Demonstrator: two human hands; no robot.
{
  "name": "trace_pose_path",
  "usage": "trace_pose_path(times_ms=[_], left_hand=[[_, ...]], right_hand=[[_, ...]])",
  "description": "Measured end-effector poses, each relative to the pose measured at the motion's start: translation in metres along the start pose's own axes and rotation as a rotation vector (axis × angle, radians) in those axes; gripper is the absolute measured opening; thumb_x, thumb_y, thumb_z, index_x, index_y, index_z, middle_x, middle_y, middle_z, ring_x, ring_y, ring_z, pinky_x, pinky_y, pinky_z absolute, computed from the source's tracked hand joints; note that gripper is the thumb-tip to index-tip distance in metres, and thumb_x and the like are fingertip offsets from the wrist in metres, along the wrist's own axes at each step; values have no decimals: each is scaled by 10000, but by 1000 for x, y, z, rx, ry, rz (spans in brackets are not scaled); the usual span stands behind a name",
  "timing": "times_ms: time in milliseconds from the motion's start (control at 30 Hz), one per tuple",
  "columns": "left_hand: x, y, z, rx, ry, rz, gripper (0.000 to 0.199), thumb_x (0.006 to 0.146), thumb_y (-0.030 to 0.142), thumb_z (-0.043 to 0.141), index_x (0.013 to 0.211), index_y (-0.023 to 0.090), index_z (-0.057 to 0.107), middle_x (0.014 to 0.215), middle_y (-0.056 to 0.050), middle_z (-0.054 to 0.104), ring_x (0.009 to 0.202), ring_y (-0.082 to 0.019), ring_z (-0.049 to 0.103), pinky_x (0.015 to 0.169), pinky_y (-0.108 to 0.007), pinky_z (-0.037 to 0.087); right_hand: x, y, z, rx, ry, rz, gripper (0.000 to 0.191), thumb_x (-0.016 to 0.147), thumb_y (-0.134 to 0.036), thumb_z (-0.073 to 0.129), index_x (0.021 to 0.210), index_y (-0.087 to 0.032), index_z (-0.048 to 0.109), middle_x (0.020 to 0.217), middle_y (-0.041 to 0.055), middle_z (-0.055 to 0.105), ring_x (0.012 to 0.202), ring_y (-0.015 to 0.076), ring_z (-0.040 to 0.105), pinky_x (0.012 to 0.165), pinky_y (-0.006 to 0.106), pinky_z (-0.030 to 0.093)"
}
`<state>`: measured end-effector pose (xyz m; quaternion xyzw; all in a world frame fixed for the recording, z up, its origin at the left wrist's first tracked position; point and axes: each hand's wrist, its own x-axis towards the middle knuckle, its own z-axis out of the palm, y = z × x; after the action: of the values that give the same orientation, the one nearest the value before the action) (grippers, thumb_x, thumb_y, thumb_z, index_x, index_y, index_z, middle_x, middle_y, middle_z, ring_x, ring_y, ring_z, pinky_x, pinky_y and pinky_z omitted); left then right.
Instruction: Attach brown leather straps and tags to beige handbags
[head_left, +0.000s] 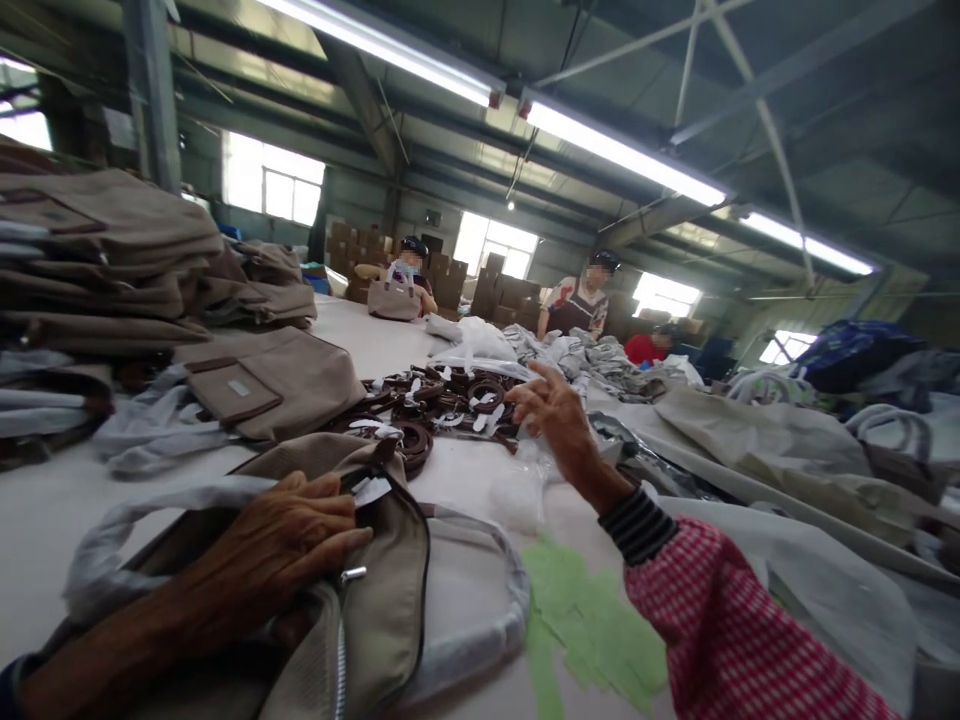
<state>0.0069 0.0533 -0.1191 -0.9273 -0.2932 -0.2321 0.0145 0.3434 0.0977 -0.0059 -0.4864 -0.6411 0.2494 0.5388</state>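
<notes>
A taupe handbag (390,590) lies on the table in front of me, its zipper undone and its mouth gaping. Plastic film wraps its handles, and a white label (373,491) shows inside. My left hand (292,530) grips the bag's upper edge, fingers together over the fabric; the thumb's hold is partly hidden. My right hand (559,425) is raised to the right, fingers apart, with nothing visible in it. Just beyond it is a pile of coiled brown straps (450,395) with metal clips and white wrapping pieces.
Stacked taupe bags (112,240) rise at the left, with another bag (277,380) nearer. Green sheets (592,625) lie by my right sleeve. Plastic-covered bags (780,450) fill the right. Across the table are co-workers, one behind an upright bag (394,295), and grey wrapped goods (585,350).
</notes>
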Motion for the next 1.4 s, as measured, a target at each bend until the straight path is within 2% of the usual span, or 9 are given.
trace_pose_path(times_ms=[67,167,267,400,500,600,867,1200,1400], left_hand=[[3,4,-3,-49,-68,-59,393,1140,248,368,840,201,617,882,-13,673,858,-203,560,807,-354,300],[7,11,-7,-96,-41,-231,502,1166,349,283,783,189,566,848,-21,664,864,-214,567,835,-379,291],[8,13,-10,-96,8,-369,539,1157,430,259,764,184,533,835,-20,660,870,-226,574,876,-410,282],[8,14,-12,-111,-26,-405,561,1139,507,290,739,177,503,815,-19,648,860,-233,564,886,-421,266],[8,15,-18,-115,-60,-383,558,1134,513,325,727,174,502,812,-21,639,863,-233,553,858,-405,255],[5,14,-29,-185,-171,-324,458,1113,462,421,784,180,568,897,-10,659,930,-230,569,928,-398,272],[-9,-2,-32,-356,-270,-251,135,1067,318,592,1072,271,718,1135,39,708,1114,-207,605,1052,-305,276],[-8,-11,-25,-299,-352,-281,155,1033,216,526,986,203,672,1068,38,684,1009,-200,531,919,-282,262],[-8,-15,-28,-336,-392,-250,219,1058,310,480,997,199,659,1065,14,683,1019,-208,531,914,-278,295]], right_hand=[[17,5,-13,-43,50,91,543,862,-294,623,1363,-89,589,915,53,731,616,113,583,474,190,382],[18,25,-3,-127,-196,159,362,844,-248,626,1163,-91,694,832,41,705,609,123,574,486,209,371],[11,43,33,-258,-417,-30,210,864,-181,656,1040,-125,757,900,43,709,733,135,606,648,242,450],[17,46,83,-566,-621,-318,300,898,-111,686,1189,-146,751,1222,90,678,942,162,620,816,273,449],[26,46,105,-837,-845,-348,343,893,-147,739,1235,-137,720,1291,119,643,994,198,632,743,268,408],[33,54,111,-834,-858,-337,313,862,-166,806,1169,-146,750,1237,101,683,1019,211,647,738,254,393],[34,66,68,-708,-691,-218,197,966,-312,770,994,-117,784,883,37,716,735,134,618,669,234,378],[11,76,-8,-768,-752,-218,400,897,-70,717,1277,-191,750,1258,79,718,1052,184,662,923,262,469],[-18,73,-42,-635,-448,-321,208,951,-94,659,1095,-170,788,1147,68,725,934,156,653,851,271,444]])
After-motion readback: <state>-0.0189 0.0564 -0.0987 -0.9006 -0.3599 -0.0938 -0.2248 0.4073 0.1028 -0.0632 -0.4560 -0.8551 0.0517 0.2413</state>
